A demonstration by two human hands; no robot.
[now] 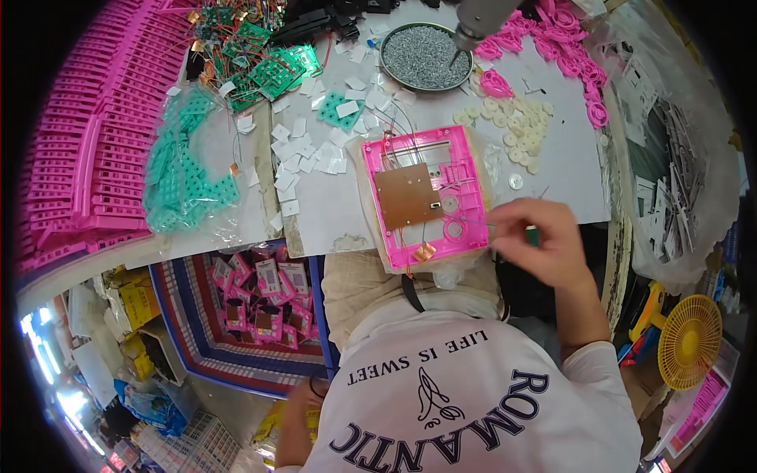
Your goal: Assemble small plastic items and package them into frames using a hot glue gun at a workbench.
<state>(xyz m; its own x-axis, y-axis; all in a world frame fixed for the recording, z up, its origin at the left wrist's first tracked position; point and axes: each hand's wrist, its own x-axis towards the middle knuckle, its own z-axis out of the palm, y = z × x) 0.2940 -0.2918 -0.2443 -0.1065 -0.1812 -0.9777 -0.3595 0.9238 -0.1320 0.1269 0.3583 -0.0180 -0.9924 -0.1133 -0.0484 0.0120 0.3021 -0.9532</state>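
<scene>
A pink plastic housing (478, 189) lies open-side up at the table's near edge, on a pale pad. Inside it sits a brown circuit board (406, 195) with thin wires and a copper-coloured piece (424, 252) at the near end. My right hand (544, 240) is at the housing's near right edge, thumb and fingers pinched together. A thin dark line runs from the fingertips over the housing; its kind is unclear. Low on the left, beside the basket, is my left hand (303, 406), with a dark band at the wrist; its fingers are hidden.
A round tin of small screws (426, 57) stands at the back, below a grey tool head (478, 22). White pads (296, 150), cream discs (524, 130), pink rings (568, 47), green boards (280, 71) and teal pieces (185, 169) surround the work. A basket (197, 331) holds pink units.
</scene>
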